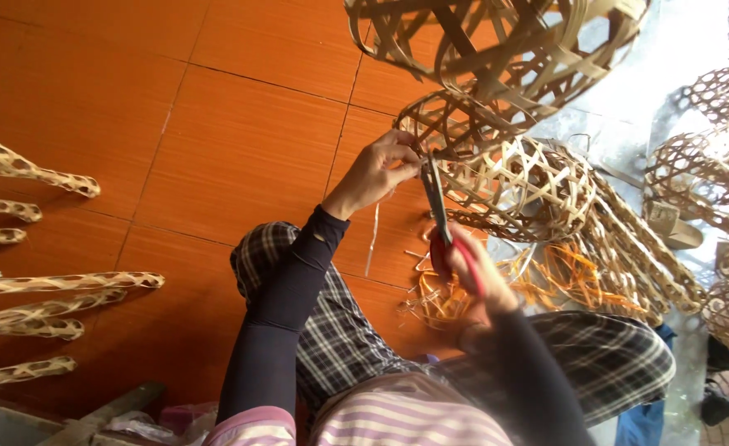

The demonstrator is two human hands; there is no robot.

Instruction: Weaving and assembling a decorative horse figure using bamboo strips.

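Observation:
My left hand (378, 169) pinches the rim of a woven bamboo basket frame (472, 116) held up over the orange tiled floor. My right hand (472, 268) grips red-handled scissors (439, 206), whose blades point up at the strip ends right beside my left fingers. A second, paler open-weave basket (530, 186) lies just behind the scissors. A thin cut strip (373, 239) hangs below my left hand. I sit on the floor in checked trousers and dark sleeves.
Cut bamboo offcuts (439, 301) litter the tiles by my knee. Long narrow woven tubes (42, 285) lie in a row at the left. More woven baskets (711, 165) pile up at the right. Another basket (505, 33) hangs at the top.

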